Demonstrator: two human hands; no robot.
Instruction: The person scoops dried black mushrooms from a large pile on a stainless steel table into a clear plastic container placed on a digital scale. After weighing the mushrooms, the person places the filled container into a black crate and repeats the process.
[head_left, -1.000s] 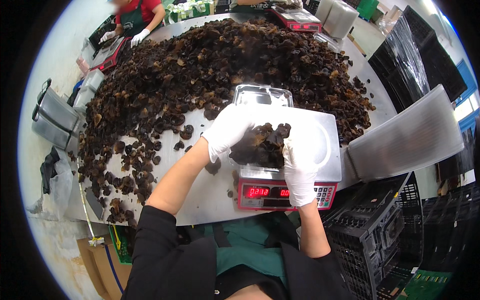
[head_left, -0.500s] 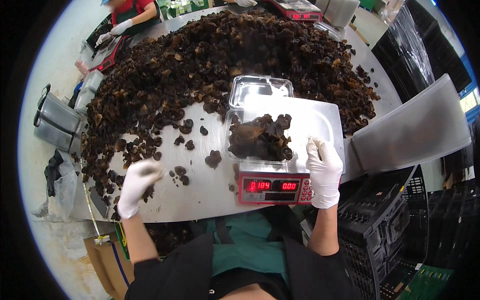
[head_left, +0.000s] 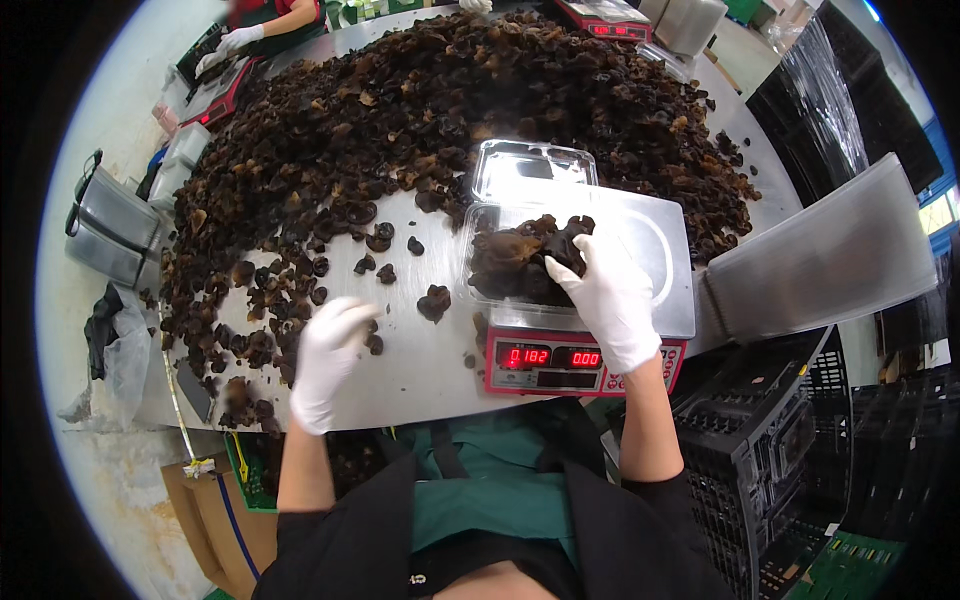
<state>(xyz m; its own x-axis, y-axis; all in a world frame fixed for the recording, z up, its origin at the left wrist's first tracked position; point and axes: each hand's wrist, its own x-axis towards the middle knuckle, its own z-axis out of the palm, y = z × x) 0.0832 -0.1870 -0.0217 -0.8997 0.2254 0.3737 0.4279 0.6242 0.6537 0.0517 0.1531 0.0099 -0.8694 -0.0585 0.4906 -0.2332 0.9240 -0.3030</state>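
A clear plastic clamshell box (head_left: pixel 480 283) with its lid (head_left: pixel 535 172) open lies on a silver-and-red digital scale (head_left: pixel 672 262). Dark brown wood ear mushrooms (head_left: pixel 510 262) fill its base. My right hand (head_left: pixel 612 300), white-gloved, reaches into the right side of the box, thumb and fingers around a dark mushroom piece there. Also gloved in white, my left hand (head_left: pixel 335 355) hovers above the metal table with loosely bent fingers and nothing visible in them. Nearest it are a few loose mushroom pieces (head_left: pixel 374 343); its thumb is mostly hidden.
A large mushroom heap (head_left: pixel 400 110) spreads across the metal table (head_left: pixel 430 375). Stacked clear lids or boxes (head_left: pixel 820 250) lean at right, above black crates (head_left: pixel 750 450). More clear boxes (head_left: pixel 110 225) stand at left. Across the table, a person's gloved hand (head_left: pixel 240 38) is near another scale (head_left: pixel 215 100).
My right hand has moved left from the scale's right side onto the mushrooms in the box. My left hand has shifted right, and a blurred mushroom piece now shows near the table's front-left edge.
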